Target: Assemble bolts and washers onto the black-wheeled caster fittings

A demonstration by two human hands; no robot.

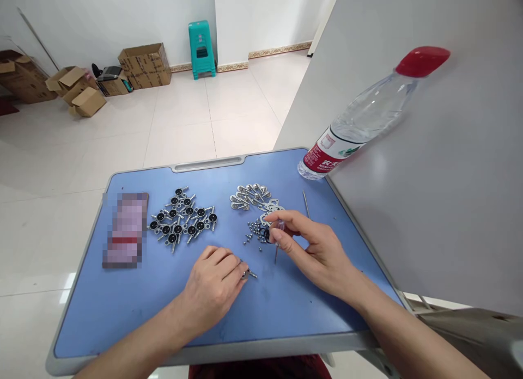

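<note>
Near the table's front, my left hand (216,283) is closed on a small metal fitting (246,273), mostly hidden by the fingers, with a short pin sticking out to the right. My right hand (314,248) pinches the clear handle of a small screwdriver (277,254), its thin shaft pointing down. Just beyond and left of that hand lie loose small screws (253,232) and flat silver plates (272,206). Behind them sits a cluster of silver lever-shaped parts (249,195). Several fittings with black round discs (189,211) are grouped left of centre.
The blue table (134,319) has a raised grey rim. A tall water bottle (359,123) with a red cap stands at the back right by a grey panel (449,177). A thin metal rod (306,205) lies nearby. A blurred purple item (126,226) lies left.
</note>
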